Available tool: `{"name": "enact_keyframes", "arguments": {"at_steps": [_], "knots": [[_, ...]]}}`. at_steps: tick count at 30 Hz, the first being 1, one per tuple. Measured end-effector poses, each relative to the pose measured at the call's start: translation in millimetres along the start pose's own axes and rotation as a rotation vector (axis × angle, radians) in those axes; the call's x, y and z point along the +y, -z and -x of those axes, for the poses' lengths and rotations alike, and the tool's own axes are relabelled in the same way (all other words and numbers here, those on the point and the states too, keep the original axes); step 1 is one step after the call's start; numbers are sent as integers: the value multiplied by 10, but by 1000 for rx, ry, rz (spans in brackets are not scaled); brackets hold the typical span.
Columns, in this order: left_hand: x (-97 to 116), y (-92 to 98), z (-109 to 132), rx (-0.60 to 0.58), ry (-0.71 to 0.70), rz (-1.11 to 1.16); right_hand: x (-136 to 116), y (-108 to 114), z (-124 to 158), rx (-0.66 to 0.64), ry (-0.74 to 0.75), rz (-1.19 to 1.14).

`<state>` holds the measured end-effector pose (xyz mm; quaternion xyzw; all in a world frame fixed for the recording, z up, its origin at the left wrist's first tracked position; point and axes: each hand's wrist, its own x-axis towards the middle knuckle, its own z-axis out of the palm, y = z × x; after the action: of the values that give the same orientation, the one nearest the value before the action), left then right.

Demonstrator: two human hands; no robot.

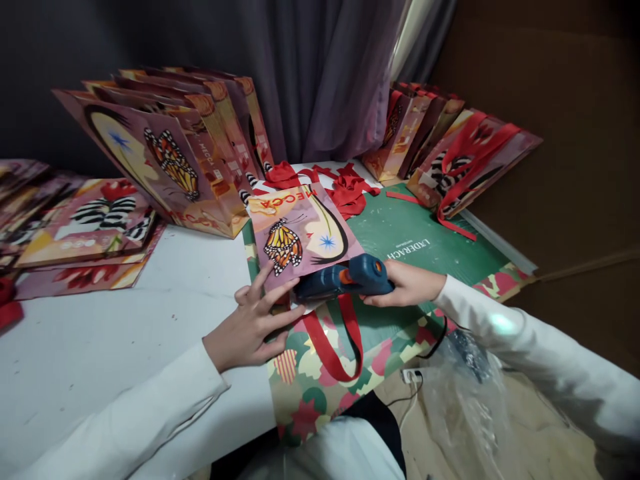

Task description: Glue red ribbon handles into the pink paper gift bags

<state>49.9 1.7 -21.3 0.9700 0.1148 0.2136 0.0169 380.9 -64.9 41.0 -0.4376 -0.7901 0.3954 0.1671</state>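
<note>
A paper gift bag (pixel 303 230) printed with a butterfly and a face lies flat before me, its lettering upside down. My left hand (pixel 257 320) rests at its near left edge with fingers spread, touching the paper. In my right hand (pixel 407 283) is a dark blue glue gun (pixel 345 277) with orange parts, held over the bag's near edge. The gun's body hides part of that edge, and I cannot make out its nozzle. From under the gun a red ribbon loop (pixel 357 357) hangs toward me. Beneath everything lies a large green printed bag (pixel 425 233).
Several printed bags (pixel 170 153) stand upright at the back left, with flat ones (pixel 95 220) stacked beside them. More bags with red ribbons (pixel 465 160) lean at the back right. Loose red ribbon (pixel 347 193) lies behind the work. A cardboard wall (pixel 565 153) bounds the right side.
</note>
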Motion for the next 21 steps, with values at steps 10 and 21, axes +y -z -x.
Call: {"name": "enact_keyframes", "arguments": {"at_steps": [10, 21], "knots": [[11, -14, -6, -15, 11, 9, -110, 55, 157, 16, -146, -24], [28, -31, -12, -7, 22, 23, -318, 139, 257, 35, -254, 68]]}}
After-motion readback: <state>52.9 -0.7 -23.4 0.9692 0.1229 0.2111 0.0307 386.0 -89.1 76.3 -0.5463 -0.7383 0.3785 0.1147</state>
